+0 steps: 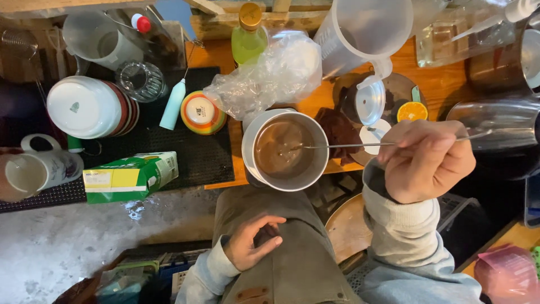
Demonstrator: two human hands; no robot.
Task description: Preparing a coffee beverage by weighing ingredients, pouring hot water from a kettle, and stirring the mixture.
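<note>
Head view: right hand (426,159) grips a thin metal spoon (360,145), best kept low in the round steel pot (285,150) of brown liquid; left hand (256,243) rests loosely curled, empty.

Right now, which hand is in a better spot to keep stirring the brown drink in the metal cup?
The right hand, most likely. It already pinches the long thin stirrer, whose tip dips into the brown liquid in the metal cup. The left hand rests on the person's lap, away from the cup and holding nothing.

Beyond the right hand's fingers (419,147), a thin polished-metal stirring rod (349,145) meets a brushed-steel pot (285,150) of glossy brown liquid (281,147) — crinkled clear plastic bag (270,76) behind, on varnished wood.
</note>
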